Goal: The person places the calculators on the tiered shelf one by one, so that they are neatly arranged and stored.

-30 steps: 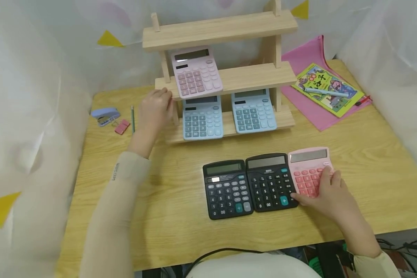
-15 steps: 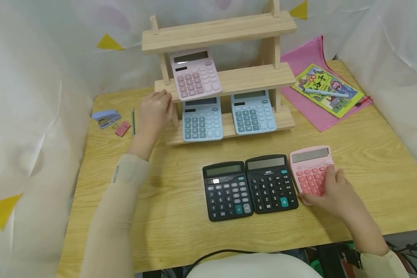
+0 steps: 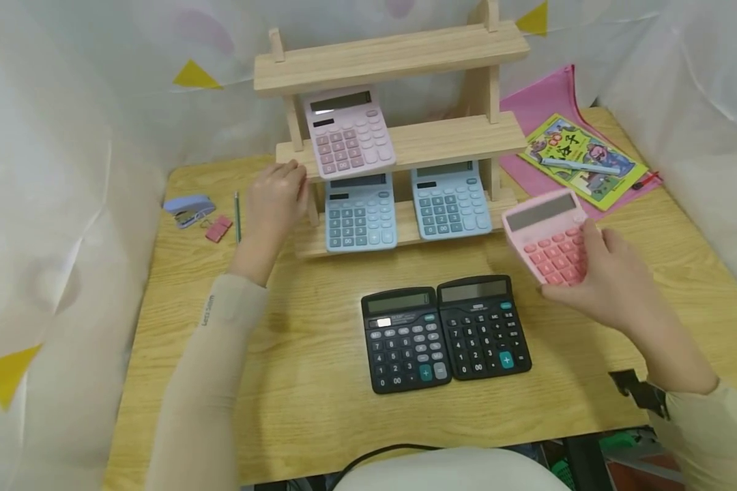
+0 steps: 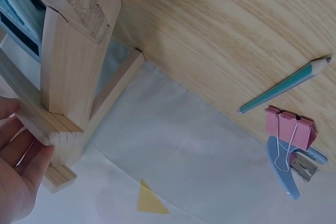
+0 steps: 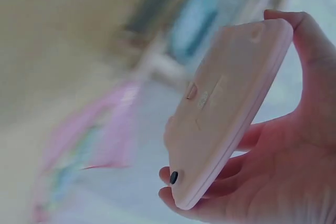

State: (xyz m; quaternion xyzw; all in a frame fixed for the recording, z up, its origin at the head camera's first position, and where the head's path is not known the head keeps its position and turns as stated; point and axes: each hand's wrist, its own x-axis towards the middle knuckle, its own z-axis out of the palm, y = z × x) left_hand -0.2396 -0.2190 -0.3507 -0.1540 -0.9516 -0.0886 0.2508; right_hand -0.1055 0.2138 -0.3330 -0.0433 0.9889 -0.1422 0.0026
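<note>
On the table, the wooden shelf stands beyond and left of your right hand. Your left hand grips its middle board at the left end. The pink calculator, raised off the tabletop, lies left of your right fingers, which hold its near end and right edge; its long axis points away, display end leaning left.

At lower left, a close-fitting beige sleeve, marked near its cuff with small dark lettering, is ended short of the left hand; at lower right, a matching, creased sleeve is accompanied by a black wrist fitting. At bottom centre, an off-white garment is seen.
</note>
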